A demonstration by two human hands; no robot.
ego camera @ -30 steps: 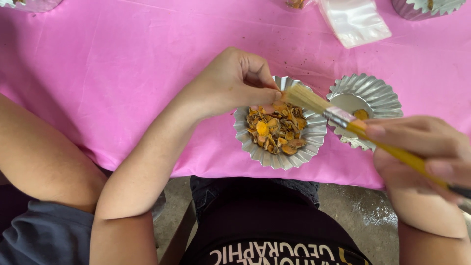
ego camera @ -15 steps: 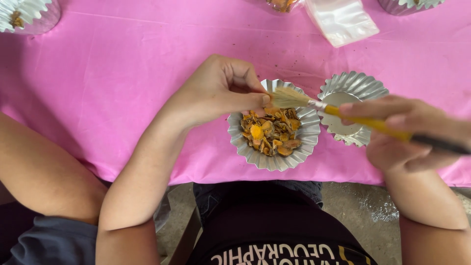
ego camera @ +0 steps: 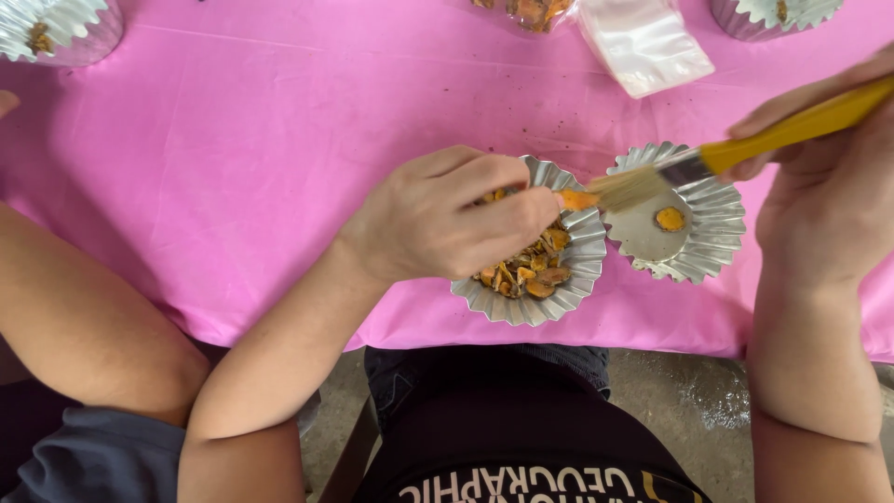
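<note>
Black fabric of the person's shirt (ego camera: 521,438) filled the bottom centre of the frame, with a bare arm (ego camera: 84,326) of another person at lower left, resting on the pink cloth (ego camera: 233,140) that covered the table.

Just above the table's near edge, at centre, sat a fluted foil cup (ego camera: 531,303) filled with orange-brown dried pieces (ego camera: 526,275). The left hand (ego camera: 447,219) lay over this cup, hiding most of it. Its thumb and forefinger were pinched shut on one small orange piece (ego camera: 577,199), held at the cup's right rim.

Just beside it, to the right, a second foil cup (ego camera: 708,224) held a single orange bit (ego camera: 670,219) on its otherwise bare bottom. The two cups stood almost touching.

Above the gap between them, the pale bristles of a brush (ego camera: 643,186) met the pinched piece. The brush's yellow handle ran up and to the right into the right hand (ego camera: 829,186), whose fingers were closed around it near the frame's right edge.

Farther off, along the top edge, lay a clear plastic bag (ego camera: 643,42), flat and pale, with another bag (ego camera: 526,11) of orange pieces just left of it. A foil cup (ego camera: 65,28) stood in the upper left corner and one more foil cup (ego camera: 773,14) in the upper right, both cut off by the frame.
</note>
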